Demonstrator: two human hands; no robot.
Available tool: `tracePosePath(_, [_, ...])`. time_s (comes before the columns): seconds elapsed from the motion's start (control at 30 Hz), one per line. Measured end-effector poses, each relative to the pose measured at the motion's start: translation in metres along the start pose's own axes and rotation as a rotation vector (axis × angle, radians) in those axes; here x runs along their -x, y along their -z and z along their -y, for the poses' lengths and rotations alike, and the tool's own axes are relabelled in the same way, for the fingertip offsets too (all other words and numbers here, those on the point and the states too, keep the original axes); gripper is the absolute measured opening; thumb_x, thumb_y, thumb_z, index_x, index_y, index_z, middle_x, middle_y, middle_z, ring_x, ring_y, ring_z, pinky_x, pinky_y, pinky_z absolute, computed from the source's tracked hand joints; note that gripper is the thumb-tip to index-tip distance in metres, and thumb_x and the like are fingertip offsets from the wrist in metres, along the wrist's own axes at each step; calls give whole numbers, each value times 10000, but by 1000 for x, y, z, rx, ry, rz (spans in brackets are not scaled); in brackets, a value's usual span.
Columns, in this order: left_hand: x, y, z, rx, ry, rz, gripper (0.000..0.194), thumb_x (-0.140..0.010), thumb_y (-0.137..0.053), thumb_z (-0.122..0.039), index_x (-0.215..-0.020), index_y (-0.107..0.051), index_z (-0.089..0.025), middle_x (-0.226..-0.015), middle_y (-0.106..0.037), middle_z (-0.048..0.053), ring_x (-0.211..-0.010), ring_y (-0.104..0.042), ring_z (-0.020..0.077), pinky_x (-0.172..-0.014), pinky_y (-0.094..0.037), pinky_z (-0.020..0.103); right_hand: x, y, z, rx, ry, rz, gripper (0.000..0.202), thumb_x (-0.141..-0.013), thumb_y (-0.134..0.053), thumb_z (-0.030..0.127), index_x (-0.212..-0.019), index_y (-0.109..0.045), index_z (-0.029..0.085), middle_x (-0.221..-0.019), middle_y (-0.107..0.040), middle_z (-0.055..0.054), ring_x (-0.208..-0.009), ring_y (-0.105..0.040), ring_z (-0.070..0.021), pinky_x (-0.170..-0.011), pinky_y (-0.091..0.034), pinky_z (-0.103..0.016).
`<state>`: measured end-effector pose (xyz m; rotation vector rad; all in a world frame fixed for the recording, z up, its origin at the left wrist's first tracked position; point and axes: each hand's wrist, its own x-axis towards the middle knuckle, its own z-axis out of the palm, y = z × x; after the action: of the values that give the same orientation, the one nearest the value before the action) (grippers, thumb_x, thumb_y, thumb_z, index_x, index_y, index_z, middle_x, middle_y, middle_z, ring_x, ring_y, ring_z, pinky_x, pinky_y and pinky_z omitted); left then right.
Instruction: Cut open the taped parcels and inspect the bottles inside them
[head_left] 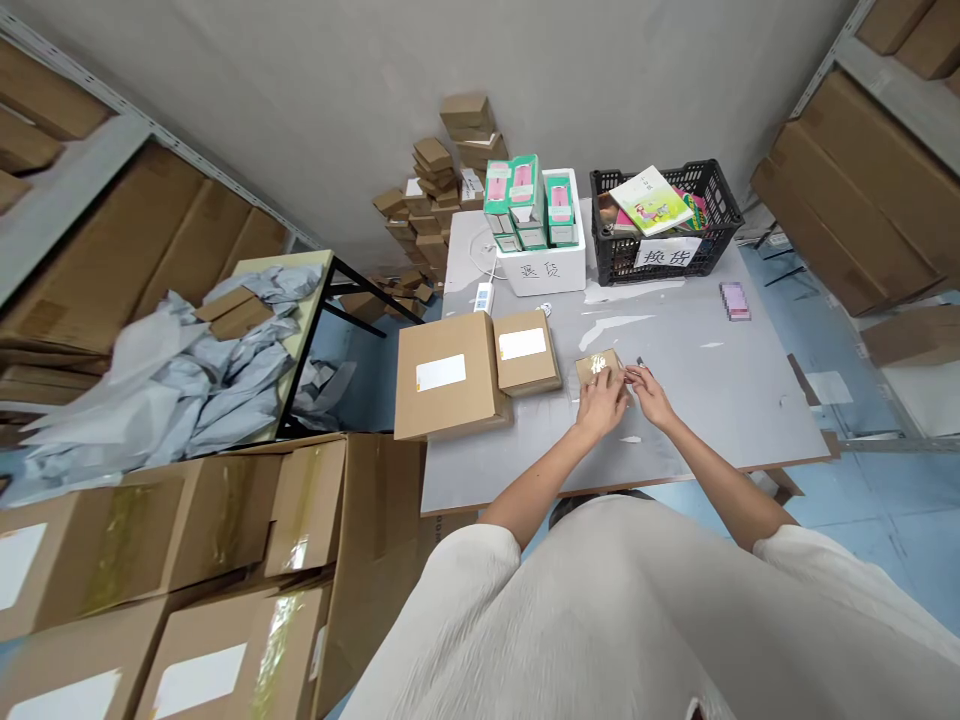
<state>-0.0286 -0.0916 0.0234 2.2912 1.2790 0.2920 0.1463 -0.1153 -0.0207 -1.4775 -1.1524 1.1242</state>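
A small cardboard box point(595, 362) with shiny clear tape across its top lies on the grey table point(705, 400). My left hand point(602, 402) grips the near side of this box, its fingers over the edge. Just to the right, my right hand point(651, 397) is closed in a pinch close to the box's right edge. A small dark tip point(640, 361) shows at those fingers; the object it belongs to is too small to name. To the left stand a medium carton point(531, 376) and a larger carton point(450, 400), each with a white label.
At the table's back are a white foam box point(544, 272) of green-and-pink packages and a black crate point(615, 262) holding books. A power strip point(484, 297) lies behind the cartons. Taped cartons point(300, 505) fill the lower left; grey parcels point(247, 400) cover a side table.
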Motion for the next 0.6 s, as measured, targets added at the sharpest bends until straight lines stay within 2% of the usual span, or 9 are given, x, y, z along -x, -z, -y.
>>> tracePosePath(0.1, [2, 0, 3, -15, 5, 26, 598, -1020, -612, -373, -1599, -503, -270, -1715, -360, 182, -1540, -380, 442, -1225, -376, 628, -8, 1, -17, -45, -79, 18, 518, -891, -600, 478, -1366, -653, 277, -1369, -748, -126, -1279, -700, -304, -1105, -548, -531])
tracePosePath(0.23, [6, 2, 11, 11, 8, 30, 538, -1029, -607, -392, -1546, -563, -252, -1707, -375, 185, -1558, -373, 428, -1246, -371, 609, -13, 8, -47, 73, -218, -118, 402, -806, -680, 494, -1136, -704, 265, -1321, -741, -137, -1241, -704, -327, -1121, -528, -582])
tracePosePath(0.37, [12, 3, 20, 37, 22, 7, 546, -1031, -592, -398, -1555, -563, -249, -1688, -402, 184, -1570, -363, 420, -1255, -376, 606, -12, 14, -72, 139, -254, -94, 281, -756, -735, 479, -943, -670, 279, -1179, -762, -108, -1083, -732, -302, -1034, -573, -552])
tracePosePath(0.5, [19, 2, 30, 60, 39, -2, 556, -1035, -586, -412, -1571, -551, -267, -1698, -392, 168, -1566, -373, 409, -1245, -404, 596, -17, 10, -80, 165, -304, -72, 238, -745, -730, 451, -860, -636, 266, -968, -755, -60, -934, -716, -271, -943, -587, -493])
tracePosePath(0.6, [23, 2, 35, 84, 38, -19, 547, -1038, -590, -424, -1563, -555, -274, -1705, -376, 163, -1570, -372, 397, -1247, -410, 578, -23, 2, -78, 166, -389, -44, 193, -739, -722, 399, -828, -613, 267, -870, -731, -29, -902, -706, -261, -921, -579, -451])
